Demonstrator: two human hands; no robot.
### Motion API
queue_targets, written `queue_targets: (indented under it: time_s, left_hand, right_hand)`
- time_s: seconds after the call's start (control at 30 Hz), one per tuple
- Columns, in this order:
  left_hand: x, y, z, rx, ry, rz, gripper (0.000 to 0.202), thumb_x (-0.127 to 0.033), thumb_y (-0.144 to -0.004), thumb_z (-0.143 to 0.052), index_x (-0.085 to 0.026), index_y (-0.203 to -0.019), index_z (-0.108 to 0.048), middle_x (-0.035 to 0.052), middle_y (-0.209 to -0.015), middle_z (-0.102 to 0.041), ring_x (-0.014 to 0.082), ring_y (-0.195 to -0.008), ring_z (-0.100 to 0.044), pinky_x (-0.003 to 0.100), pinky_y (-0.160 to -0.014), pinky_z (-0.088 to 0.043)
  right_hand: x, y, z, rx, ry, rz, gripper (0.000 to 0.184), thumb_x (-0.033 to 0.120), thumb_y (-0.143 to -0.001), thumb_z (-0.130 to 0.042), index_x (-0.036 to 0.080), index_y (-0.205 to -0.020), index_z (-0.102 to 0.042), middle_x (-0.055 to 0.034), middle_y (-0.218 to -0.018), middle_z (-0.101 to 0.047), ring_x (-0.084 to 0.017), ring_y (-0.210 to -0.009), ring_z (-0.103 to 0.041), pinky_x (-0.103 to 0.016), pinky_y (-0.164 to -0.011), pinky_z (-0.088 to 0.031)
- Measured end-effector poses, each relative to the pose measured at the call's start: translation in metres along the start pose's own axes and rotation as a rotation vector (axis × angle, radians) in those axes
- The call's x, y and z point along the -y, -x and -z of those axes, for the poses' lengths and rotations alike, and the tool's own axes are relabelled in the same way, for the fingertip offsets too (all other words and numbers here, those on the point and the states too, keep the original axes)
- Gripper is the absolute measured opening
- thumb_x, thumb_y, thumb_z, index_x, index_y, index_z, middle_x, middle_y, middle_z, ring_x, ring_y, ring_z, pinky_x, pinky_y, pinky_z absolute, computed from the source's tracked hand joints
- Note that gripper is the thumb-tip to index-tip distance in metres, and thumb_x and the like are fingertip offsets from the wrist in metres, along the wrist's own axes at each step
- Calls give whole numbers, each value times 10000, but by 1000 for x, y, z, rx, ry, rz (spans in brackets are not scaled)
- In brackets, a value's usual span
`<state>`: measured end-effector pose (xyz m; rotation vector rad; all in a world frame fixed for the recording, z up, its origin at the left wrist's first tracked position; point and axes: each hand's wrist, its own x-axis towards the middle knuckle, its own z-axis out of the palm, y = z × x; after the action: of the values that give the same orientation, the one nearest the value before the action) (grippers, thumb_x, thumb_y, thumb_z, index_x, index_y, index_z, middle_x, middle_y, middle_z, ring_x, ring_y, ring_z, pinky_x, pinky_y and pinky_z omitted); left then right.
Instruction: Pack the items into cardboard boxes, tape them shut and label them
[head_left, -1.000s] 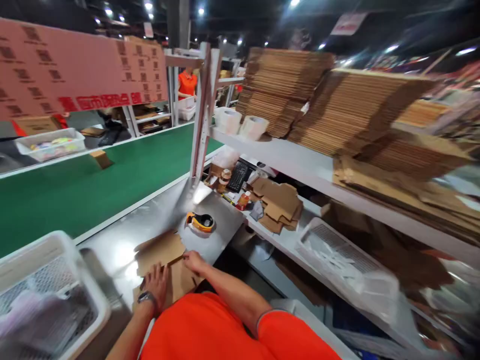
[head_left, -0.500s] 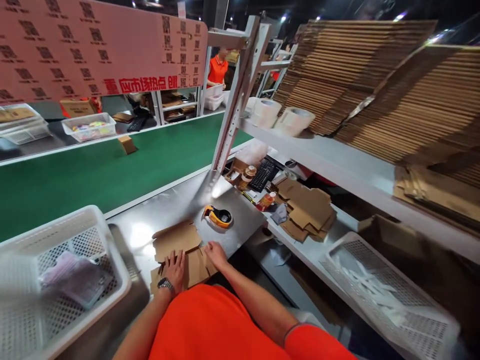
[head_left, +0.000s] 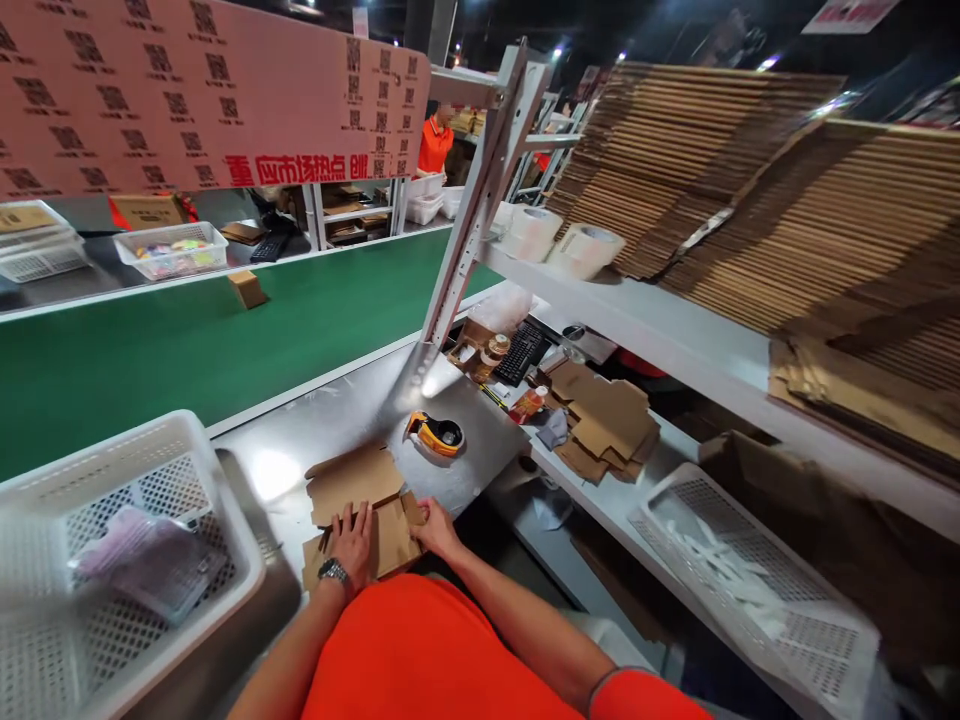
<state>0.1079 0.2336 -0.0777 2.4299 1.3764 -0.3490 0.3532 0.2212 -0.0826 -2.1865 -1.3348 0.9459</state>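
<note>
A piece of brown cardboard [head_left: 391, 532] lies on the metal counter [head_left: 315, 420], at about 7 o'clock of the view, and both hands of the person are on it. The left hand [head_left: 351, 545] rests at the 8 o'clock part of the cardboard, palm down, with the fingers a little spread; its grip encloses nothing and only lies on the surface. The right hand [head_left: 438, 528] is at the 3 o'clock edge: its grip is nearly closed, thumb and fingers together on a narrow side flap, which seems to be raised slightly — the exact contact of the fingertips is too small to tell. The step in hand, I judge, is the bending of this flap along its crease. The next move calls for steady pressure from the left hand and an even turn of the flap by the right grip, so that the board does not slide or tear. Seen from the cardboard, an orange-and-black tape dispenser [head_left: 436, 435] lies apart at 1 o'clock, touched by no hand. At 9 o'clock stands a white basket [head_left: 236, 540] with a plastic-wrapped item [head_left: 157, 555] inside; at 2 o'clock lie other flat cardboard pieces [head_left: 611, 415]; at 11 o'clock — beyond the counter's edge — the green belt [head_left: 112, 370] carries a small brown box [head_left: 246, 288].
</note>
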Motion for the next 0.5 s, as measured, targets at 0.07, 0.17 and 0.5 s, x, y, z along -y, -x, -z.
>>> queue_targets:
  time_s: [0.07,0.17,0.5]
  left_hand:
    - [-1,2,1,-5,-3,3,1297,-366,-682,-804,-160,-1841,-259,179,-1935,-215,538,-1756,-222,761,-1397,-207]
    - [-3,4,3,-9,4,12,1364,-435,-656,-842,-110,-1837,-243,188,-1936,-202,537,-1760,-201,742,-1409,-195]
    - [-10,8,9,-2,-1,3,1365,-520,-669,-900,-138,-1830,-295,237,-1923,-234,575,-1745,-201,753,-1391,-210]
  right_hand:
    - [5,12,-11,11,-14,46,458,174,-749,-834,196,-1200,-764,-8,-939,-761,-199,-849,-712,-298,-809,-552]
    - [8,27,-19,17,-30,118,389,221,-868,-771,208,-1256,-775,-60,-1070,-784,-215,-896,-725,-333,-882,-589]
    - [9,41,-27,-41,76,136,634,47,-908,-541,255,-1481,-713,-97,-1345,-736,-267,-1243,-705,-379,-1175,-552]
